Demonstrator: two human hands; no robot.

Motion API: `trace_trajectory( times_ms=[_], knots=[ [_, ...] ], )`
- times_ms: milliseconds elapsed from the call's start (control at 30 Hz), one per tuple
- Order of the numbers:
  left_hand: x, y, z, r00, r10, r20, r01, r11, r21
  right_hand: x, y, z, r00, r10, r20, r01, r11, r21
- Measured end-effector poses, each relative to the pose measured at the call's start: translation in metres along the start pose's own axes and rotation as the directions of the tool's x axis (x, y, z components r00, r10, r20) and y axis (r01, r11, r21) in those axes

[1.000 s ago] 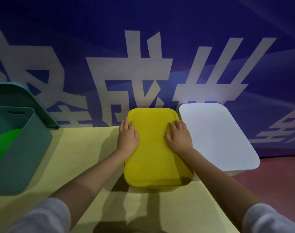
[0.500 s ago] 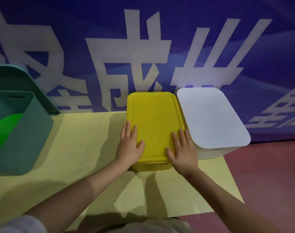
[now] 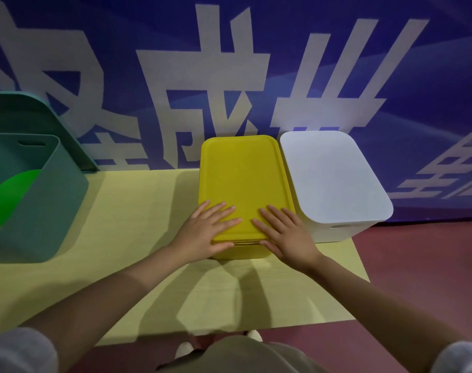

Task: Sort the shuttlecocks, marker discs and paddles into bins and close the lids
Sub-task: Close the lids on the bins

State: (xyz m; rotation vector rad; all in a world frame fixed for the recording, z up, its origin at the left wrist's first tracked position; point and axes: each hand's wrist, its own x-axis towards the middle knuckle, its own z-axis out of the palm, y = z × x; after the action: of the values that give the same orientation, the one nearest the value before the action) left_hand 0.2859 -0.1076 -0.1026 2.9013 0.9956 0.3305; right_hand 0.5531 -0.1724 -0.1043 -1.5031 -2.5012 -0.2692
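Observation:
A yellow bin [image 3: 240,251] stands at the middle of the table with its yellow lid [image 3: 243,179] on top. My left hand [image 3: 207,232] lies flat on the lid's near left corner, fingers straight. My right hand [image 3: 288,235] lies flat on the near right corner, thumb down over the front edge. Right beside it stands a white bin [image 3: 337,230] with its white lid [image 3: 329,173] on. At the far left a green bin [image 3: 49,211] stands open, with a bright green disc-shaped thing [image 3: 8,200] inside. Its green lid [image 3: 41,117] leans against the wall behind it.
The pale yellow table [image 3: 137,211] ends close to the white bin on the right, where red floor [image 3: 418,265] begins. A blue banner wall with large white characters rises right behind the bins. My shoes [image 3: 186,348] show under the table's near edge.
Both hands have slid from the middle of the yellow lid toward its near edge and now press its front corners. The camera has pulled back and tilted down.

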Motion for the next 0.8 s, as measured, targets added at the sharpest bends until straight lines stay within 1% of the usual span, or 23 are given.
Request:
trace_trajectory(
  times_ms=[133,200,233,267,300,333,367,400,433,467,533,600,700,800],
  knots=[
    [-0.003,0.003,0.009,0.999,0.030,-0.026,-0.029,0.997,0.068,-0.006,-0.003,0.014,0.993,-0.030,-0.112,0.033,0.999,0.019],
    [-0.003,0.003,0.008,0.999,0.027,-0.027,-0.026,0.999,0.029,-0.007,-0.005,0.016,0.991,-0.006,-0.136,0.014,0.998,0.060],
    [-0.003,0.004,0.007,0.999,0.006,-0.040,-0.007,1.000,-0.022,-0.007,-0.006,0.015,0.990,0.012,-0.139,0.001,0.995,0.096],
    [-0.001,0.006,0.007,0.997,-0.041,-0.072,0.034,0.995,-0.091,-0.007,-0.008,0.013,0.991,0.030,-0.133,-0.012,0.991,0.134],
    [0.001,0.008,0.008,0.986,-0.120,-0.119,0.099,0.981,-0.169,-0.006,-0.008,0.012,0.991,0.050,-0.122,-0.029,0.985,0.168],
    [0.004,0.011,0.008,0.959,-0.234,-0.160,0.191,0.950,-0.246,-0.004,-0.009,0.010,0.992,0.077,-0.104,-0.056,0.979,0.196],
    [0.008,0.014,0.009,0.915,-0.362,-0.176,0.297,0.902,-0.312,0.000,-0.009,0.008,0.990,0.118,-0.078,-0.099,0.970,0.221],
    [0.014,0.016,0.009,0.864,-0.478,-0.159,0.398,0.841,-0.366,0.005,-0.008,0.006,0.983,0.178,-0.049,-0.161,0.956,0.244],
    [0.022,0.017,0.009,0.817,-0.565,-0.117,0.480,0.778,-0.405,0.011,-0.007,0.005,0.969,0.247,-0.012,-0.235,0.936,0.262],
    [0.031,0.017,0.007,0.783,-0.618,-0.071,0.538,0.730,-0.422,0.019,-0.004,0.004,0.950,0.309,0.031,-0.306,0.913,0.270],
    [0.046,0.015,0.004,0.755,-0.656,-0.020,0.595,0.696,-0.401,0.037,0.002,0.002,0.908,0.401,0.121,-0.419,0.874,0.247],
    [0.056,0.013,0.003,0.738,-0.674,-0.018,0.619,0.688,-0.378,0.054,0.008,0.001,0.872,0.457,0.178,-0.486,0.854,0.186],
    [0.058,0.015,0.004,0.721,-0.692,-0.033,0.633,0.678,-0.373,0.066,0.013,0.002,0.858,0.471,0.205,-0.497,0.861,0.105],
    [0.057,0.014,0.002,0.726,-0.687,-0.026,0.609,0.660,-0.440,0.066,0.016,0.002,0.871,0.453,0.190,-0.479,0.869,0.126]
  ],
)
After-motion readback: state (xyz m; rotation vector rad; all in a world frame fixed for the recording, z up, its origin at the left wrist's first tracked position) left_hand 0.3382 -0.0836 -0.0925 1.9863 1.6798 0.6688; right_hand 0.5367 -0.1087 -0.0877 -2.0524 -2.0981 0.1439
